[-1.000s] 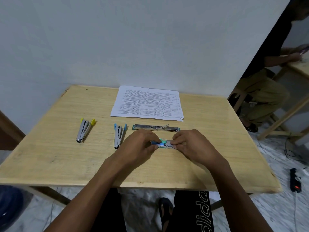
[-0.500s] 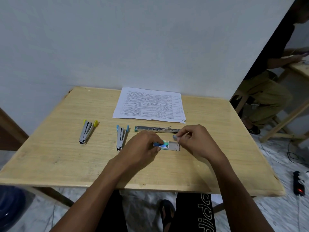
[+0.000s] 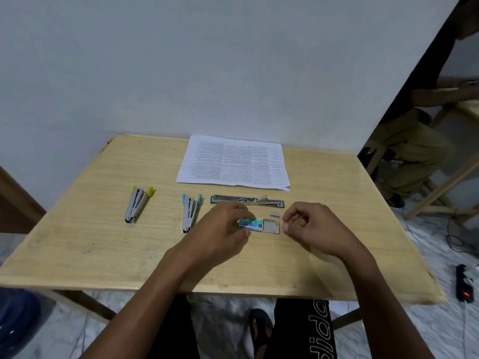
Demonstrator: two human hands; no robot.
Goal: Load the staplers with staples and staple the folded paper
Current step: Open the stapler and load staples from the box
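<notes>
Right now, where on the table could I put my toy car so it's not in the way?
Bare wood lies left of the yellow stapler, along the near edge of the table, and right of the right hand. It is crowded around the staple box, left hand and opened green stapler.

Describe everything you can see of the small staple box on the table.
The staple box is a small flat cardboard pack with a blue and green printed sleeve. Its grey inner tray is slid out to the right, so it lies open. It rests flat on the wooden table, near the front middle. The left hand pinches its left end; the right hand is close by, not touching.
</notes>
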